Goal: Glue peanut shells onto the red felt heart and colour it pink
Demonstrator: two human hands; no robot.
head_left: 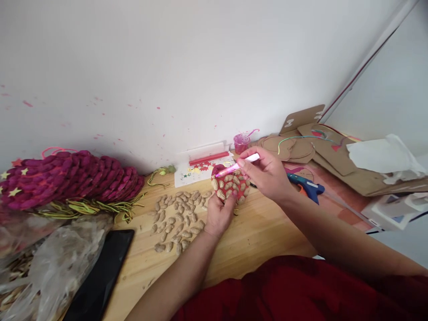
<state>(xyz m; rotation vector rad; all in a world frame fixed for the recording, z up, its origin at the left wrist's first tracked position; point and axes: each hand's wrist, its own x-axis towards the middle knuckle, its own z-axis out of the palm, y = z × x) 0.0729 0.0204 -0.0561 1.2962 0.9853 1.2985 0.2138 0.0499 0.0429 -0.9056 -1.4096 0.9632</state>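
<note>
My left hand [219, 214] is closed on a red peanut-covered craft piece [230, 185], with its thumb over the near edge. Pale unshelled peanuts cover most of this piece, and its upper left part is magenta. Between the fingers of my right hand [267, 174] is a paintbrush [230, 169] with a white end and a pink-stained shaft. Its magenta tip is at the left edge of the piece; whether it touches a peanut I cannot tell. Loose peanuts [180, 218] lie spread on the wooden table [261, 243] left of my hands.
Magenta peanut pieces [76, 178] are stacked at left above a plastic bag [63, 263] and a black tray-like object [103, 272]. A paint cup [241, 143] stands behind my hands, near paper with star confetti [182, 178]. A glue gun [307, 187] and cardboard [334, 156] lie right.
</note>
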